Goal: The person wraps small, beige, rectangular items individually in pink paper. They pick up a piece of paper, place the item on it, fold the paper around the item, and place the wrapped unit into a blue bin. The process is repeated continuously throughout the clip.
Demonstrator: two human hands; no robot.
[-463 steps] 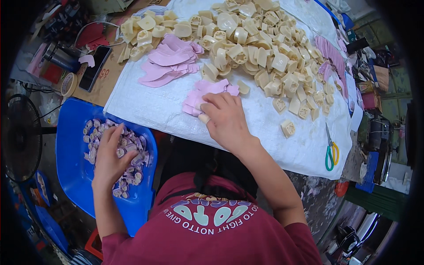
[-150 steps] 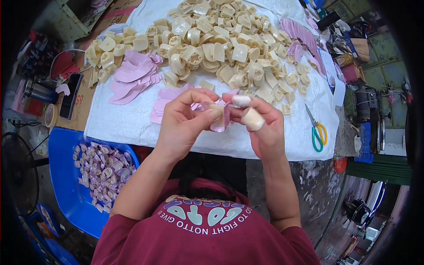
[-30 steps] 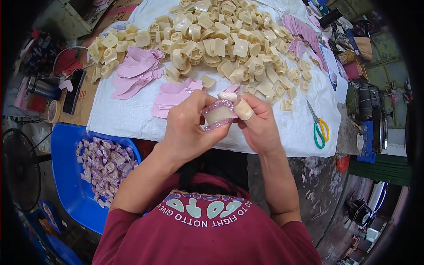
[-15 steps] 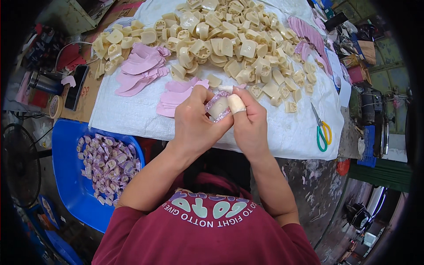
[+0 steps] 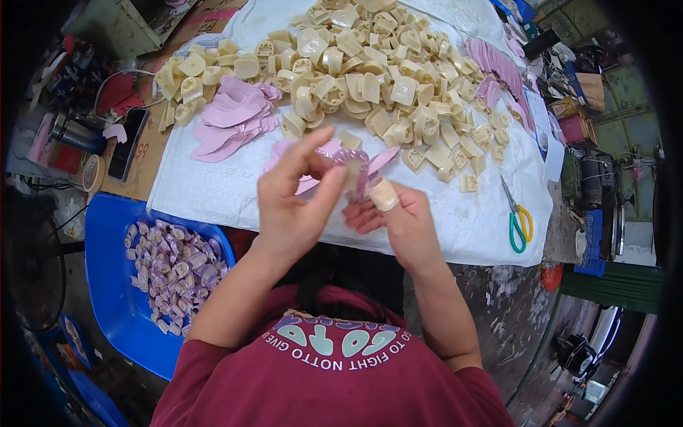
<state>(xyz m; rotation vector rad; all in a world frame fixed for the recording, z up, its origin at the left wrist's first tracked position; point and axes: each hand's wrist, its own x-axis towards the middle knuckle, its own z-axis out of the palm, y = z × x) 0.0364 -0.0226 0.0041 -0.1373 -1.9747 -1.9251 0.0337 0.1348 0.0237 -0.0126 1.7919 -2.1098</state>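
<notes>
A beige plastic shoe heel (image 5: 351, 175) with a glittery purple cover strip (image 5: 364, 169) round its edge is between my hands, above the white cloth. My right hand (image 5: 402, 220) grips it from the right, its thumb wrapped in pale tape and its other fingers curled below. On the left side, my left hand (image 5: 293, 196) has its index finger raised and apart from the thumb, whose tip is close to the heel; whether they touch is blurred. Just beyond the left hand lie pink cover pieces (image 5: 279, 148), partly hidden by it.
A big heap of bare beige heels (image 5: 370, 78) covers the far white cloth (image 5: 213, 192). Pink pieces (image 5: 235, 117) are stacked at left, more (image 5: 498, 64) at far right. Scissors (image 5: 518, 213) lie at right. A blue basin (image 5: 114, 299) at lower left holds covered heels (image 5: 174, 270).
Both hands were closed round the heel. Now the left hand has loosened and shifted left with its index finger raised, while the right hand keeps the heel, turned to another angle.
</notes>
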